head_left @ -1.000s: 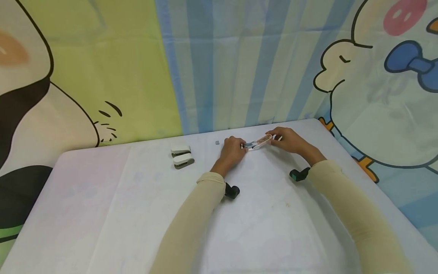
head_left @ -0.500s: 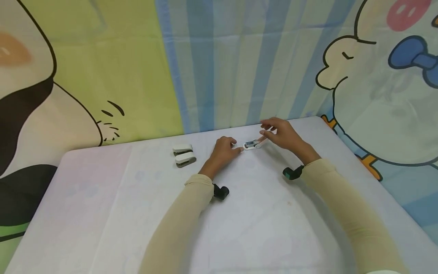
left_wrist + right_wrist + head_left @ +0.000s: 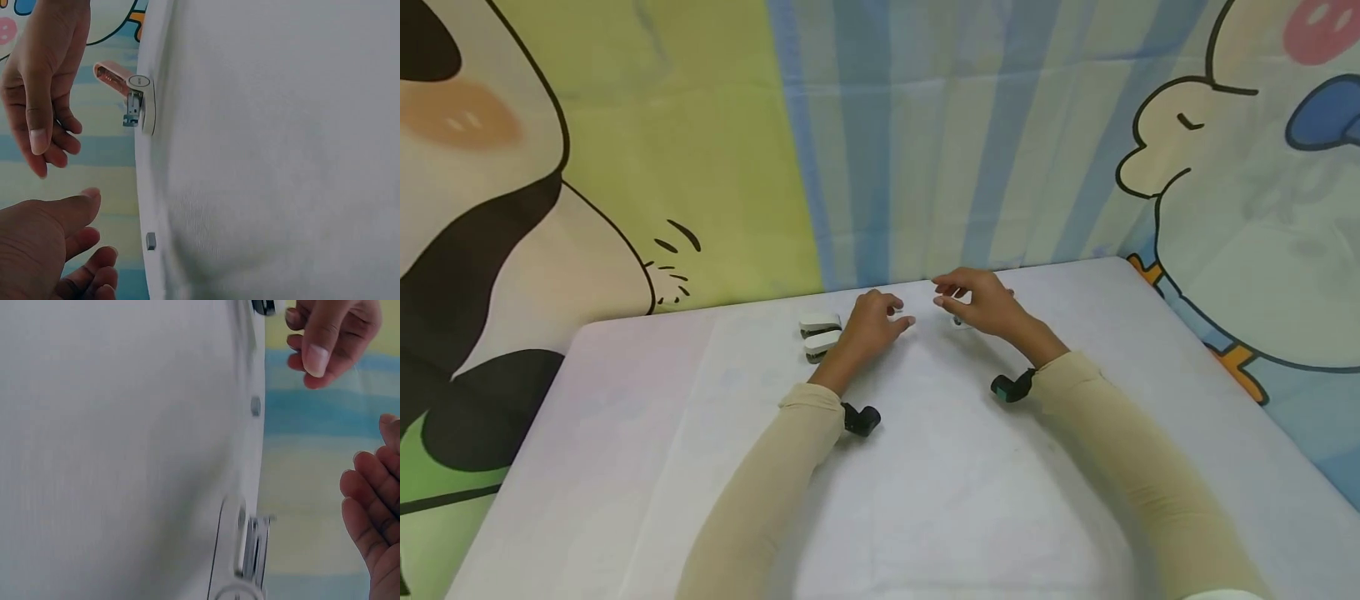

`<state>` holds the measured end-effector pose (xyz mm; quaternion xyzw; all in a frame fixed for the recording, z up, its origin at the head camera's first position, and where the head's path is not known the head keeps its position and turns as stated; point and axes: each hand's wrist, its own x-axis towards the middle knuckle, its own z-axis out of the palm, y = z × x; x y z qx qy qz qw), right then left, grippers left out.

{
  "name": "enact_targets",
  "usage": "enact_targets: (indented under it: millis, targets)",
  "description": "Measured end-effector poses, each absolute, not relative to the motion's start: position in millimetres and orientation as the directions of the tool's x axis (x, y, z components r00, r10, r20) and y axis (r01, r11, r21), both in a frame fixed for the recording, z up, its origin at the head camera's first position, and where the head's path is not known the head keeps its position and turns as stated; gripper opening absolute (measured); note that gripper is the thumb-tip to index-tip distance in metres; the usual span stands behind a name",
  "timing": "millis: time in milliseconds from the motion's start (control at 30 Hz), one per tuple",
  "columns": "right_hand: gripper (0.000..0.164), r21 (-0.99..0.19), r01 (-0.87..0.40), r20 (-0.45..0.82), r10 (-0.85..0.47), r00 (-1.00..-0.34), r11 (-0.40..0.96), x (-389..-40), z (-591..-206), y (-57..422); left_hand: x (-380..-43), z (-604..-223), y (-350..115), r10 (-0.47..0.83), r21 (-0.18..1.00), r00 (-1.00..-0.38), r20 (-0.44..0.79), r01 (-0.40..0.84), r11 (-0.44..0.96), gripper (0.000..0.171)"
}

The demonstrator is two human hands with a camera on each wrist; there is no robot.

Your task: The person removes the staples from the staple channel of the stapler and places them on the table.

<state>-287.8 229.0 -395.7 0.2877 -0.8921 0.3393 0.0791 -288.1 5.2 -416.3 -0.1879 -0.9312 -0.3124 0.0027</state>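
In the left wrist view, the grey block (image 3: pixel 150 241), aligned twelve-to-six, is seen at three o'clock from the nearer, loosely spread, empty left hand (image 3: pixel 40 242).

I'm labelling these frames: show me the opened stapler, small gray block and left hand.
Opened stapler (image 3: pixel 149 105): left wrist view, white body.
Small gray block (image 3: pixel 150 241): left wrist view, visible face.
Left hand (image 3: pixel 868 327): head view, back of the hand.

Long beige sleeves (image 3: pixel 763 492) end in cuffs (image 3: pixel 811 397) beside black wrist cameras (image 3: pixel 861 420), the right camera (image 3: pixel 1015 386) bearing a green patch (image 3: pixel 1002 393).
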Motion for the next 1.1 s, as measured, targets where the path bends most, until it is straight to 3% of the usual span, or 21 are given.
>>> enact_targets:
  millis: [367, 600, 733, 900, 1100]
  targets:
    - [0.031, -0.639, -0.605, 0.305, -0.566, -0.766, 0.475, -294.1, -408.1, 182.0, -277.0, -405.8, -53.6, 0.284, 0.545, -0.932, 0.223, 0.361, 0.757, 0.037]
    - [0.039, -0.693, -0.563, 0.194, -0.634, -0.748, 0.451, -294.6, -412.8, 155.3, -258.0, -407.5, -104.4, 0.228, 0.596, -0.935, 0.271, 0.349, 0.723, 0.035]
    - [0.047, -0.725, -0.538, 0.136, -0.677, -0.724, 0.430, -294.8, -413.6, 136.2, -245.1, -413.8, -134.3, 0.179, 0.658, -0.959, 0.219, 0.281, 0.698, 0.029]
    - [0.046, -0.761, -0.507, 0.114, -0.686, -0.718, 0.404, -293.2, -417.4, 116.2, -237.0, -423.5, -151.1, 0.155, 0.760, -0.982, 0.107, 0.181, 0.625, 0.034]
    - [0.040, -0.783, -0.484, 0.095, -0.693, -0.715, 0.391, -289.3, -423.6, 97.6, -240.7, -434.9, -147.8, 0.200, 0.804, -0.973, 0.119, 0.213, 0.556, 0.041]
